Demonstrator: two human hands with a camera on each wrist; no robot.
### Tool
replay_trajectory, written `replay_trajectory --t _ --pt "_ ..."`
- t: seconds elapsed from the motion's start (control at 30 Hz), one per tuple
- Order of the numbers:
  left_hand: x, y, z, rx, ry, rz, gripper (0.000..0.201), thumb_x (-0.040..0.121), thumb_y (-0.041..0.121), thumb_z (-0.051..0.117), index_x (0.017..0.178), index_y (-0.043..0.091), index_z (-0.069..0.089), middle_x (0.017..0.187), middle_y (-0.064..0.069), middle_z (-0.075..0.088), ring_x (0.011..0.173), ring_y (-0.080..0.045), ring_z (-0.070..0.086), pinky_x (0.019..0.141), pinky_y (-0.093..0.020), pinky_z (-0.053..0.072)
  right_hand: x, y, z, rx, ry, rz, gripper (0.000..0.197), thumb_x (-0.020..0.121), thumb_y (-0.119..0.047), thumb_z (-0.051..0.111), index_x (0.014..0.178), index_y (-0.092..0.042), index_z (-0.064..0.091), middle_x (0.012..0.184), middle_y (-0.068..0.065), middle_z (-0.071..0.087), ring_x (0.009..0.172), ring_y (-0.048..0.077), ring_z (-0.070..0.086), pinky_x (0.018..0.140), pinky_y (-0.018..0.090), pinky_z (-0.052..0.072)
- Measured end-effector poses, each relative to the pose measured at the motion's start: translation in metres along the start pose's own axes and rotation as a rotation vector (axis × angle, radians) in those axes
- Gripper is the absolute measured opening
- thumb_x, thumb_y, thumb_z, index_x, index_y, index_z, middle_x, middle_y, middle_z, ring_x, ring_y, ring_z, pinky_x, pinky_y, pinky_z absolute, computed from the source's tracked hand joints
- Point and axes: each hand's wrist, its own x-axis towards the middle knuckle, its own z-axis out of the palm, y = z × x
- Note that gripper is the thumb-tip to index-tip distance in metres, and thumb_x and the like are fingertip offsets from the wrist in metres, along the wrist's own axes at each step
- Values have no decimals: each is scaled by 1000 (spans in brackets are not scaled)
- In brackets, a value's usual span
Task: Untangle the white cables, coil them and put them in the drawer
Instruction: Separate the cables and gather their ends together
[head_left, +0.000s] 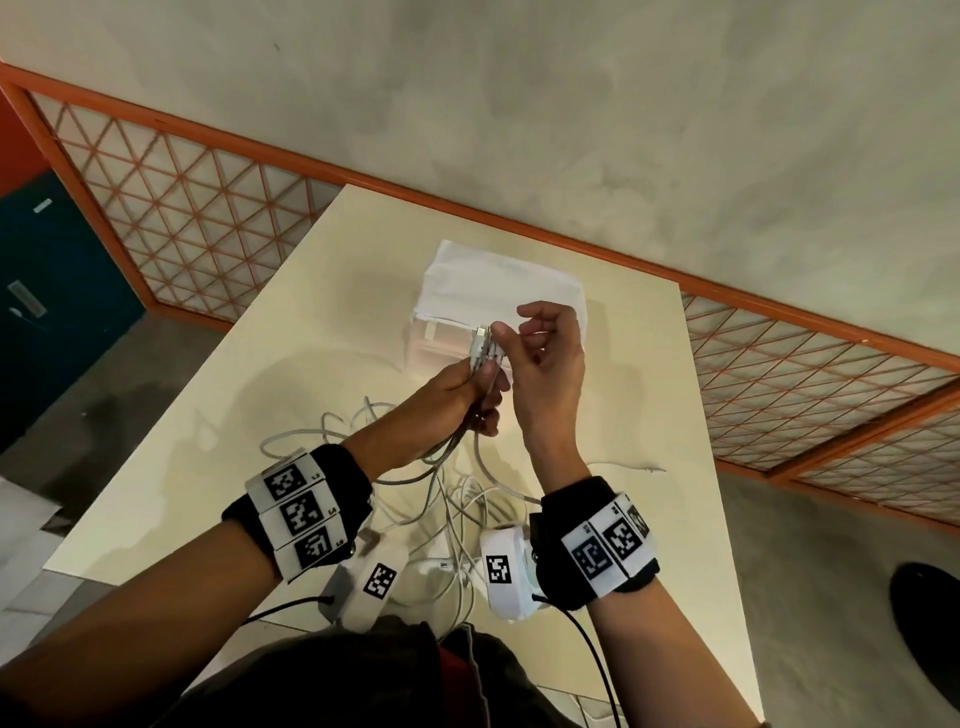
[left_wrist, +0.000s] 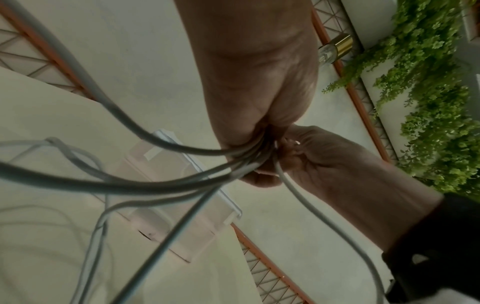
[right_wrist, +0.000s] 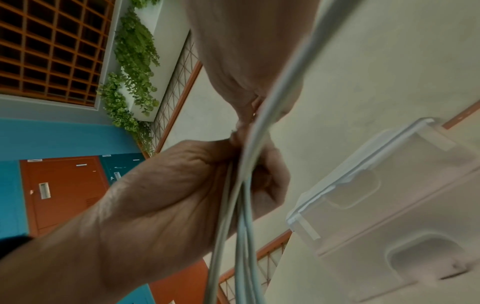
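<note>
Head view: left hand (head_left: 457, 392) clenches the bunched cables (head_left: 480, 358) above the surface (head_left: 218, 415), right hand (head_left: 545, 358) pinching one plug end. Best to draw that strand out slowly; drawer (head_left: 457, 338) waits just beyond.

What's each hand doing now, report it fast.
Left hand: grips the bundled white cables near their plugs.
Right hand: pinches a plug at the bundle's top.

White cables (head_left: 457, 499) trail over a cream table (head_left: 218, 426) beside a translucent white drawer unit (head_left: 467, 291), black wristbands (head_left: 343, 493) carry black-and-white square-code tags, orange-framed panels (head_left: 197, 208) show a triangle lattice, and lockers (right_wrist: 62, 189) are orange and teal.
</note>
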Motion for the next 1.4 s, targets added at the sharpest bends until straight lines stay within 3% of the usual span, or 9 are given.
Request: replay_trajectory --t 0.1,0.2,0.33,0.43,0.53,0.8,0.93,1.23,1.4 --pt "1 2 -5 18 66 70 29 100 30 27 80 15 41 61 9 38 51 -2 42 60 -21 44 -7 2 -6 20 -78 72 39 89 -36 60 120 -17 43 115 5 53 90 6 56 72 10 46" --pt "4 8 -11 -3 64 168 31 100 31 24 76 17 37 57 13 35 51 -3 34 58 -18 40 -16 15 -17 173 -486 232 73 82 -56 59 132 -14 28 124 8 56 113 15 59 91 19 50" --pt "4 21 -9 -118 39 163 29 98 36 27 77 18 37 56 13 32 48 -4 31 55 -19 41 -34 20 -10 110 -1000 317 45 81 -10 70 123 -7 53 115 4 65 112 14 61 98 22 46" --pt "0 30 -7 -129 18 168 31 99 35 26 75 19 35 56 12 29 45 -4 28 46 -17 36 -39 23 7 67 -973 313 9 82 -9 70 91 -5 70 84 4 71 84 13 67 88 28 52" --pt "-3 40 -13 -97 34 205 34 101 32 21 72 18 33 56 11 28 45 -5 23 42 -18 24 -36 26 10 -128 -900 245 32 78 -37 72 68 -7 65 68 8 64 69 11 57 74 31 44" --pt "-6 43 -21 464 137 377 27 96 45 33 71 36 38 58 3 28 46 -12 29 47 -34 31 -11 19 -2 -311 -992 186 30 72 -31 80 79 -3 70 74 4 73 73 28 65 75 42 49" --pt "-4 52 -30 457 172 406 28 90 52 38 67 37 42 50 10 31 43 -8 28 46 -29 27 -3 18 -11 -293 -1040 222 33 74 -24 80 72 -1 56 53 3 58 47 13 56 52 21 43" --pt "-11 51 -40 677 187 425 43 84 35 65 59 22 33 52 5 29 47 -10 27 48 -21 27 10 45 -42 -484 -948 247 40 73 -41 77 61 -5 65 54 0 63 55 10 54 62 22 40" --pt "-14 49 -49 760 104 231 34 65 40 81 74 17 58 47 9 33 46 -9 27 48 -23 25 12 27 -45 -425 -746 112 54 71 -30 82 49 -18 35 43 -9 28 41 11 32 45 23 29"
